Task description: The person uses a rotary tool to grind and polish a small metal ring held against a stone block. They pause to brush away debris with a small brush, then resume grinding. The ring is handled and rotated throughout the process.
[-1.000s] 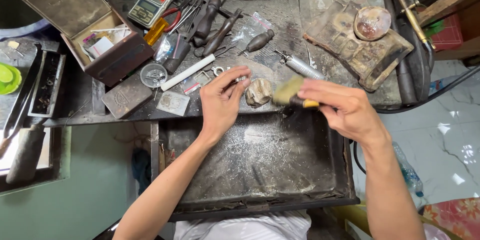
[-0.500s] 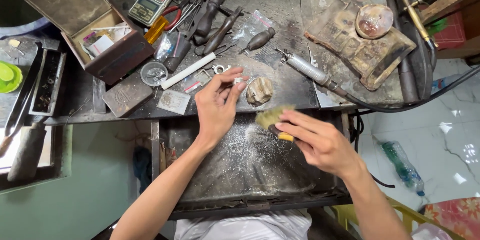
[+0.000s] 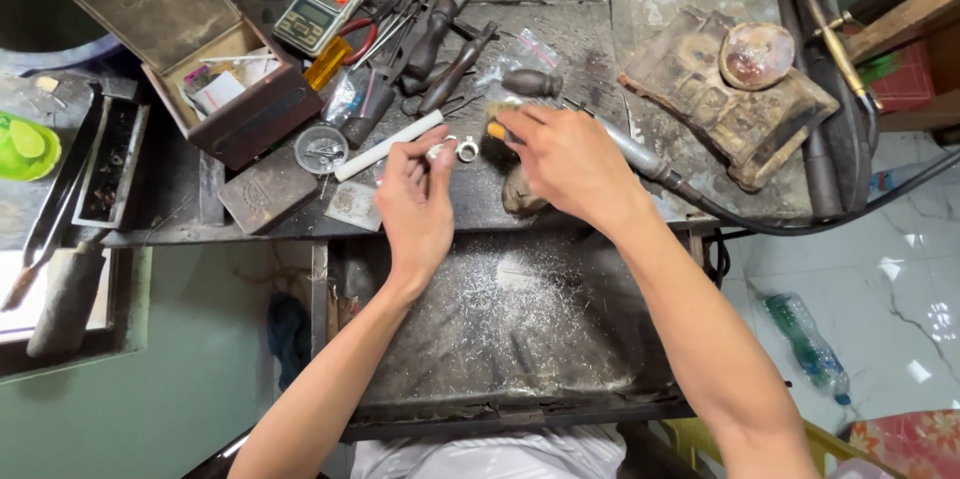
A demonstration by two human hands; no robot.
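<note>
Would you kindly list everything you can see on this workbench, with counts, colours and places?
ring: one, silver, by the left fingertips
brush: one, yellow handle, under the right hand
white stick: one, left of the ring
wooden box: one, brown, open, upper left
pocket scale: one, grey, top centre
hand tools: several, dark, top centre
round dish: one, brownish, upper right
drawer tray: one, dark, dusted with filings, below the bench
plastic bottle: one, clear, on the floor
left hand: one, centre
right hand: one, centre

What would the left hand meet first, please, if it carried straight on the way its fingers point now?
Probably the small silver ring just past the left hand, then the right hand; their heights are hard to judge.
</note>
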